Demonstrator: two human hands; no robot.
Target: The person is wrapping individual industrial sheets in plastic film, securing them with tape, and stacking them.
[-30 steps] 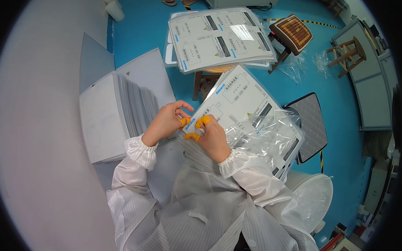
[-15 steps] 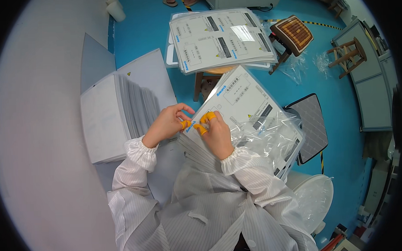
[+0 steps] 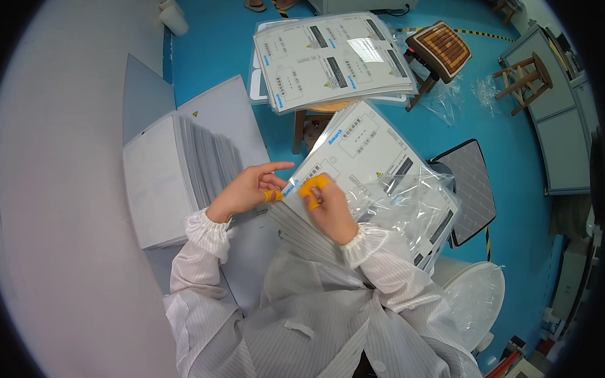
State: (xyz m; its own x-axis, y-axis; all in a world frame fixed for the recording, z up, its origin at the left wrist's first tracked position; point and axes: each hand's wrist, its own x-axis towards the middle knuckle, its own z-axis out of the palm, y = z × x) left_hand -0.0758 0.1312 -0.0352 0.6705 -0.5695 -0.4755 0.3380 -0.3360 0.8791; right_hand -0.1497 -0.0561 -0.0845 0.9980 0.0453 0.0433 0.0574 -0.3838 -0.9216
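Clear film (image 3: 411, 208) looks loose on the top sheet (image 3: 376, 151), what's left I can't tell, and that sheet lies by the coat (image 3: 319, 272), its long way slanting down right, one corner pointing away, left hand (image 3: 242, 190) with a finger out, right hand (image 3: 331, 210) curled, any pinch too hard to tell.

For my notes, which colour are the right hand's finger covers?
The finger covers on the right hand are orange-yellow; the head view shows them best.
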